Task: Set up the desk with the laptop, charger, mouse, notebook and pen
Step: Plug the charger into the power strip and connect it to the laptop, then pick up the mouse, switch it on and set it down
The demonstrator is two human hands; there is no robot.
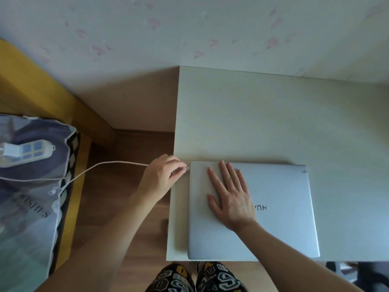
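Two hands share the job: the right hand (229,199) lies flat, steadying the closed laptop (273,224) on the desk (273,119), while the left hand (163,178) pinches the charger plug (186,169), which should go in level and square at the laptop's left edge.

My right hand (230,197) covers part of the lid lettering on the laptop (273,207); only "HUA" shows. Cable plug (186,169) mostly hidden in my left hand (162,178); its tip is too small to tell if it touches the laptop's left edge. Power strip (27,153) and charger brick (8,151) cut off by left edge, blurred. Pillow (31,218) print partly legible.
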